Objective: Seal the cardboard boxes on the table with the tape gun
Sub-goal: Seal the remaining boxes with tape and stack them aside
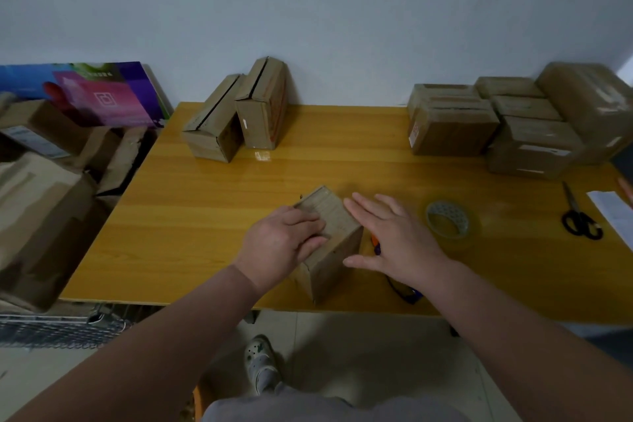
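Left hand (284, 243) lies on the small box (337, 243) at the desk (205, 216) front-centre, fingers curled over the top, holding it down. Right hand (394, 233) is released, fingers straight and spread, just right of the box; can't tell if it touches the side. Under that hand lies the tape gun (406, 293), mostly hidden, only orange and blue bits showing. Box prob. light, since one hand covers most of the top. Plain corrugated card: stiff at edges and corners, softer mid-flap, so pressing near the seam w/ the other hand on a side wall looks like the best hold. It could skate on the glossy desk unless pinned. Top is closed, contents not visible; can't tell if tape is on it. Two boxes (236, 113) at the back left show dark open seams, prob. unsealed, insides hidden. Stack of boxes (496, 123) at back right is closed w/ shiny strips, likely taped. Tape roll (447, 219) and scissors (580, 216) lie farther right.
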Motion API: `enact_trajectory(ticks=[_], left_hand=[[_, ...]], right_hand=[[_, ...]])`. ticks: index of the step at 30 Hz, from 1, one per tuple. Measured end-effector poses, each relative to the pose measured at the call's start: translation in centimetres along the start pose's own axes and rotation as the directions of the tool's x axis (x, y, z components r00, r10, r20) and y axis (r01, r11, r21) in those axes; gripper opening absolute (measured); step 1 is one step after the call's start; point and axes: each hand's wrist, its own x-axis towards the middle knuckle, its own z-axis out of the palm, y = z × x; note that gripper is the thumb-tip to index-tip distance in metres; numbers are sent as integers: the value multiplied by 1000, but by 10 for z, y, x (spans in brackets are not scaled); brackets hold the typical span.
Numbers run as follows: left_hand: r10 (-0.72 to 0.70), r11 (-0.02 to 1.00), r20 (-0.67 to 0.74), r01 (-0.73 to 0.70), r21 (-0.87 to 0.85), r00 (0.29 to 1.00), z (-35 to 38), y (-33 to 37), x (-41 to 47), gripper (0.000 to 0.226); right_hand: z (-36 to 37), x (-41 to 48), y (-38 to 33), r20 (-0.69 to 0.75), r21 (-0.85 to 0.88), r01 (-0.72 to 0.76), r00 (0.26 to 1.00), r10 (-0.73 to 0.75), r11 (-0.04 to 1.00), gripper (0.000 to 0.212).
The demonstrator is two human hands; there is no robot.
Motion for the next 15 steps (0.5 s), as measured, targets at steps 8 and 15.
enact_trajectory(ticks=[8,15], left_hand=[[0,1000,-40,0,14,999,3,2,-2,37],[20,1000,-105,-22,-19,994,5,0,-5,42]], right_hand=[[-4,-4,-8,24,-240,164,986,-163,957,95],[-20,17,-1,92,-262,107,992,-86,959,121]])
